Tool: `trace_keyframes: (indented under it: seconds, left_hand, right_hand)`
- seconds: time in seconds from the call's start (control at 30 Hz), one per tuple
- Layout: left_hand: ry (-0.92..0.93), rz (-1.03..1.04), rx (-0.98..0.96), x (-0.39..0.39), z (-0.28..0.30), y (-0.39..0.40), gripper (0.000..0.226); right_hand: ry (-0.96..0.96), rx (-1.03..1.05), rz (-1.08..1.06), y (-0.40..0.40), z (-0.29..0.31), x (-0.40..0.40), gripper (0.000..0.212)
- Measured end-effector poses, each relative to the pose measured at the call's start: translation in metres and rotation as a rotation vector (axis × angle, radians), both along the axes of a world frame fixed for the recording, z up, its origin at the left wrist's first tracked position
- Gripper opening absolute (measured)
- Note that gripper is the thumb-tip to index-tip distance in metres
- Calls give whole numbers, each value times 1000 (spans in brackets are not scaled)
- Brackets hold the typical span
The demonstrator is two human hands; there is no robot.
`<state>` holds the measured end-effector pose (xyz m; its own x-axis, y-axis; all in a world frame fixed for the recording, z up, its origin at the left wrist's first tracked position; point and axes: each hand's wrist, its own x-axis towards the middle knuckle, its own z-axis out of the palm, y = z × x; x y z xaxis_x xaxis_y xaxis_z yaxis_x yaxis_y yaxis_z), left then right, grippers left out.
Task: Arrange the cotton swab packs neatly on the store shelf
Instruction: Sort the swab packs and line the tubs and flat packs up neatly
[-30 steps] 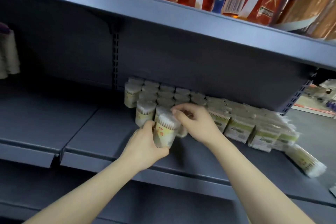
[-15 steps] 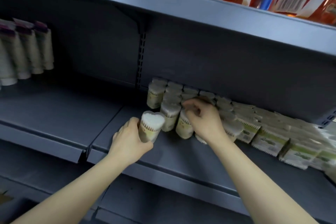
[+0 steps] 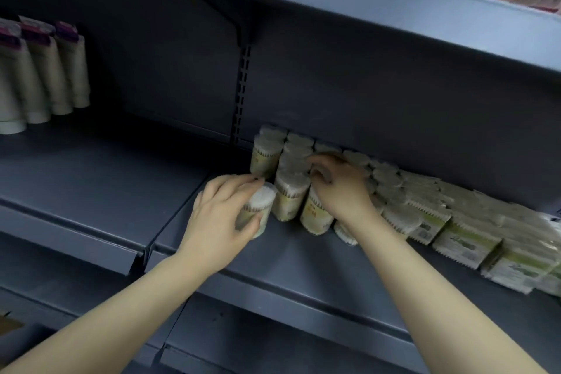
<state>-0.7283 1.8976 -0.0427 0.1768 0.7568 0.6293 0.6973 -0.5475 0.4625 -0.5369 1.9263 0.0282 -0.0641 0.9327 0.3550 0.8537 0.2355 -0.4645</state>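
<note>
The left hand [image 3: 217,218] has carried its swab pack [image 3: 258,209] beside the cluster [image 3: 291,167].

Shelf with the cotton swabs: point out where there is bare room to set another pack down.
Bare shelf lies left of the round swab packs, reaching to the pale tubes. A bare strip runs along the front edge. Crowded: the left hand holds a pack there, the right hand is among them, and boxed packs fill the right.
</note>
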Motion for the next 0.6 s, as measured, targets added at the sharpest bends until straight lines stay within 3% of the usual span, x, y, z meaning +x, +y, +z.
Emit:
trace_keyframes:
  seconds: [0.27,0.43,0.6]
  left_hand:
    - [175,47,51,-1,3,27,45]
    - [220,48,-49,-1,8,50,43]
    - [215,-26,-72,1,17,66,54]
  right_hand:
    - [-152,-141,16,16,1,-15,44]
    - [-198,-211,-12,20,-1,-18,43]
    - [-223,-197,-22,21,-1,-18,40]
